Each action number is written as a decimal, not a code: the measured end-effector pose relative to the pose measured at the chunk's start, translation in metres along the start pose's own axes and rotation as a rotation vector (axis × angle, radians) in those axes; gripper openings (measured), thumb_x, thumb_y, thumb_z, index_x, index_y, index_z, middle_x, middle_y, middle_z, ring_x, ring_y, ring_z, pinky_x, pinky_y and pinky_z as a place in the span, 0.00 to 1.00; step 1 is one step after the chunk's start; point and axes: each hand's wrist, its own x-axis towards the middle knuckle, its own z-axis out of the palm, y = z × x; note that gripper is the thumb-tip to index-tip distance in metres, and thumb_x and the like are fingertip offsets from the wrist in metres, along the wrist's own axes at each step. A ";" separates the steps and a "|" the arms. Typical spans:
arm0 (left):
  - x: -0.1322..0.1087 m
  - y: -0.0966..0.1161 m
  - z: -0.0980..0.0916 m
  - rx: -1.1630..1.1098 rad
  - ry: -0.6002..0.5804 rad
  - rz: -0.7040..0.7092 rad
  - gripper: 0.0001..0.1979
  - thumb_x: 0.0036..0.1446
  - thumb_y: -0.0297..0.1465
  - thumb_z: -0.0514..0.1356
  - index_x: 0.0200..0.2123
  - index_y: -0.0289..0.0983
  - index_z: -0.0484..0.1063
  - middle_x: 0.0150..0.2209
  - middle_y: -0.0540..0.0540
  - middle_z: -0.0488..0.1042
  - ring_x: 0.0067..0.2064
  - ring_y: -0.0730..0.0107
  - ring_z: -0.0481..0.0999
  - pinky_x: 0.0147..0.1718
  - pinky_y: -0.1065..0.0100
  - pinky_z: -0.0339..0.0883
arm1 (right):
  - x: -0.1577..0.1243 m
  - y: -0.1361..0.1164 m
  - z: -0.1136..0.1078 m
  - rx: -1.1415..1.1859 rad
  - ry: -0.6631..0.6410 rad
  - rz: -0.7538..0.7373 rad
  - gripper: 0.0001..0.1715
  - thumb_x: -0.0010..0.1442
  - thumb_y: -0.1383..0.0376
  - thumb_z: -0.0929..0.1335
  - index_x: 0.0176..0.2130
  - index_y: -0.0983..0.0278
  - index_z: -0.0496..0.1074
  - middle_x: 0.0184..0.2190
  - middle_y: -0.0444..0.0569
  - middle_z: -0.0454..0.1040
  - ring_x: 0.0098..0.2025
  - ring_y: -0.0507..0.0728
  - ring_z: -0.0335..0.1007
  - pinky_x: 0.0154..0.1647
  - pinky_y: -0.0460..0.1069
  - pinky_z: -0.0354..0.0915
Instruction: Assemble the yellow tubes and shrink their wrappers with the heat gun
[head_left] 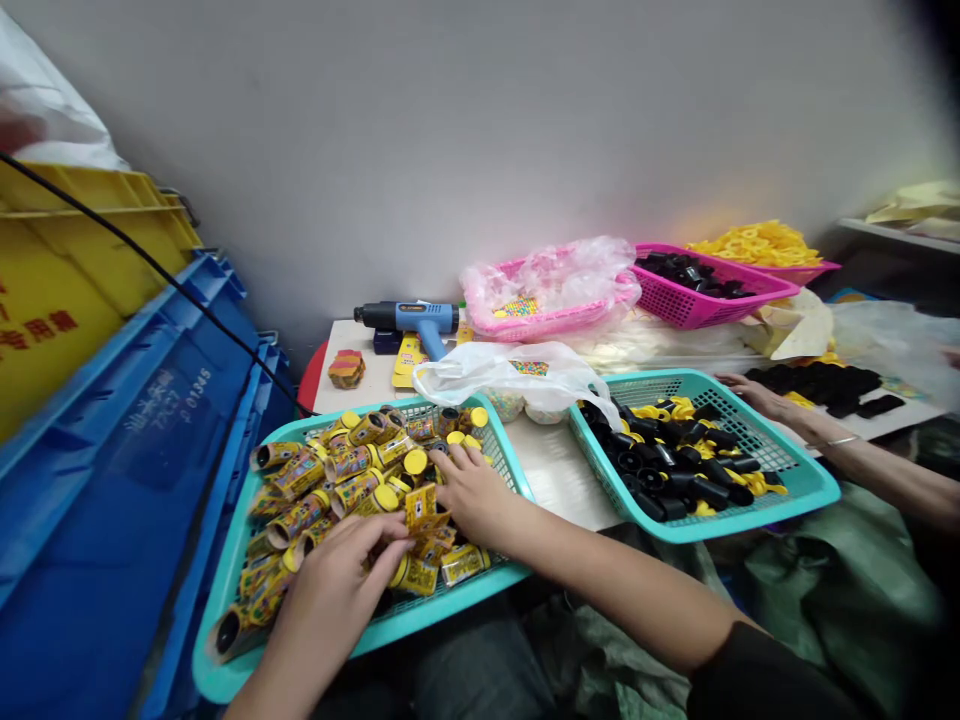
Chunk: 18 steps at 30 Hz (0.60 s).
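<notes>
1. Left side: a yellow plastic crate (64, 310) sits behind a blue plastic crate (112, 500), both beside the counter (559, 470).
2. A teal plastic basket (457, 603) sits at the counter's left end, holding a loose pile of gold-labelled canisters (322, 480) and yellow caps (415, 461).
3. Left hand (330, 590): over the basket, fingers (382, 540) curled narrow among the canisters. Any grip: cannot tell.
4. Right hand (472, 490): fingers (457, 470) spread wide, resting on the pile.
5. Behind the basket: a blue hot-air gun (412, 320) and a white plastic bag (510, 375).
6. Rear: a pink basket (540, 322), then a magenta basket (697, 305) of black parts.
7. Right side: a second teal basket (750, 510) holds black sleeves (660, 470) and yellow pieces. A co-worker's hand (754, 395) lies at its far corner.
</notes>
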 end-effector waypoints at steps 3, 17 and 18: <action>-0.003 -0.002 -0.002 -0.126 0.130 -0.073 0.10 0.51 0.40 0.61 0.26 0.43 0.79 0.34 0.46 0.80 0.36 0.62 0.79 0.37 0.66 0.73 | 0.001 0.001 0.004 -0.032 0.007 -0.084 0.13 0.66 0.68 0.59 0.44 0.69 0.70 0.45 0.59 0.66 0.47 0.63 0.57 0.45 0.57 0.56; -0.034 0.010 -0.005 -0.644 0.282 -0.354 0.20 0.52 0.37 0.63 0.48 0.39 0.71 0.20 0.55 0.72 0.22 0.73 0.71 0.22 0.74 0.63 | 0.012 0.016 -0.019 -0.050 -0.115 -0.255 0.07 0.61 0.63 0.65 0.37 0.65 0.69 0.37 0.49 0.72 0.43 0.57 0.63 0.42 0.51 0.58; -0.037 0.006 -0.006 -0.549 0.336 -0.257 0.12 0.53 0.35 0.62 0.42 0.39 0.74 0.23 0.52 0.75 0.25 0.71 0.75 0.25 0.73 0.67 | 0.011 0.018 -0.023 -0.048 -0.121 -0.211 0.07 0.61 0.64 0.65 0.38 0.66 0.69 0.38 0.50 0.72 0.42 0.57 0.64 0.41 0.50 0.59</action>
